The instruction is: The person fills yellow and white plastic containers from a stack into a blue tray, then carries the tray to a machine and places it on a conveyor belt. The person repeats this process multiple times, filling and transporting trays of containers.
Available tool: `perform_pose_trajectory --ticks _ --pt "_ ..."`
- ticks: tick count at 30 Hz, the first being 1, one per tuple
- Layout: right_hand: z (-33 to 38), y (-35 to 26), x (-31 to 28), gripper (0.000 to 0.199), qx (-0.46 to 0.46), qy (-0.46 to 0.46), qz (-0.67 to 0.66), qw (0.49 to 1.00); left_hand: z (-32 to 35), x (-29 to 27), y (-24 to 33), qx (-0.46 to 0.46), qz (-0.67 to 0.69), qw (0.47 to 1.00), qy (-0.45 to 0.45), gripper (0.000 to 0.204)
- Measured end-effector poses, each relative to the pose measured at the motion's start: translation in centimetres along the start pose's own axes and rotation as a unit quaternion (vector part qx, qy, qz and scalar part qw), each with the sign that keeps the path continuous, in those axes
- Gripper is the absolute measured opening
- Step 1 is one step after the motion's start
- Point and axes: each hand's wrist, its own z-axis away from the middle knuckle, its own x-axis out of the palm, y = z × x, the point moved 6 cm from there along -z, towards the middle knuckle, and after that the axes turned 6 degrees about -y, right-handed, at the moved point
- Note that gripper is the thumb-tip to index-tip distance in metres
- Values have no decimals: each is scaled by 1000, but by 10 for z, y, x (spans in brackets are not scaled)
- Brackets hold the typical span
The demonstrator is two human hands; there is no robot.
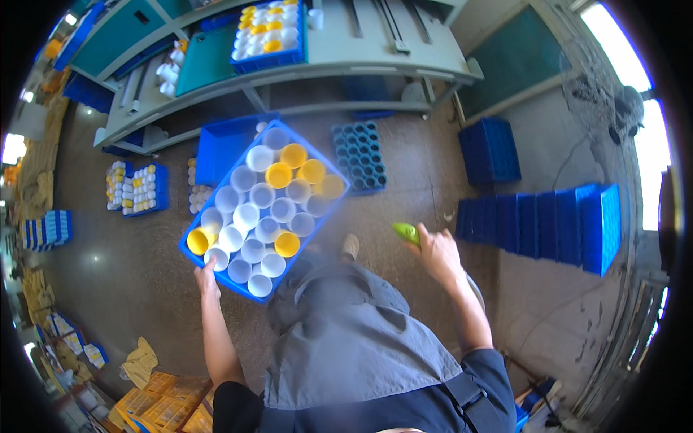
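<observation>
Blue crate [216, 263] edge pinched in left fingers [207, 273], green object [406, 232] gripped by right fingers [426, 242]

green object [406, 232] mostly hidden in right hand [437, 252], torso blurred

Brown concrete floor [404, 209] is flanked by a grey-green metal workbench [375, 61] at the top, blue crates are stacked in a row [541, 224] at right, cardboard boxes [155, 404] are piled lower left, and daylight is admitted through bright windows [635, 65] at right.
</observation>
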Motion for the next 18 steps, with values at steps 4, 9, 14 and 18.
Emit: perform_pose_trajectory --ticks 4,9,14,18 --pt "-41 7 -6 47 18 16 -74 997 -21 -22 -9 -59 142 987 41 51" --pt "-111 5 3 52 60 -9 -131 989 -132 -11 10 -79 290 950 89 47" --pt "-205 -9 12 53 115 -54 -184 975 -322 20 73 -82 313 940 111 33" --pt "-269 -30 -3 52 186 -78 -202 958 -442 61 138 -125 257 951 121 43"
